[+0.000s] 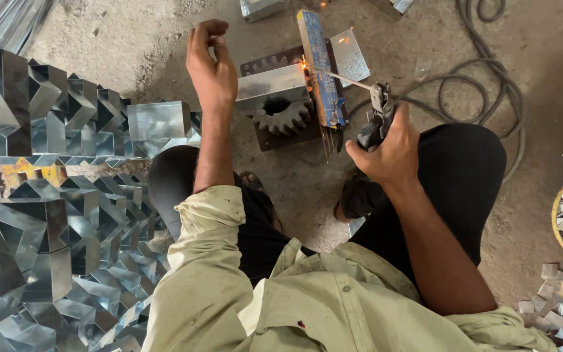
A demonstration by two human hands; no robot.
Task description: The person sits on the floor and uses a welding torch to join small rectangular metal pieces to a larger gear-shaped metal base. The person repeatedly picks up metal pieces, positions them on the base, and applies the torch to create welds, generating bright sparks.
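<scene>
A pale green shirt (281, 306) was seen closest. The right hand (389, 153) was clenched round an electrode holder (376, 120), its rod (350, 80) sparking against a sheet-metal box (272, 88). Left of the box, the left hand (211, 65) was raised, loosely curled, empty. Mid-weld, judged; a steady tip was needed next.

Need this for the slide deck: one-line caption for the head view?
Right hand holds an electrode holder, sparking at a sheet-metal box on a gear jig; left hand raised beside it.
</scene>
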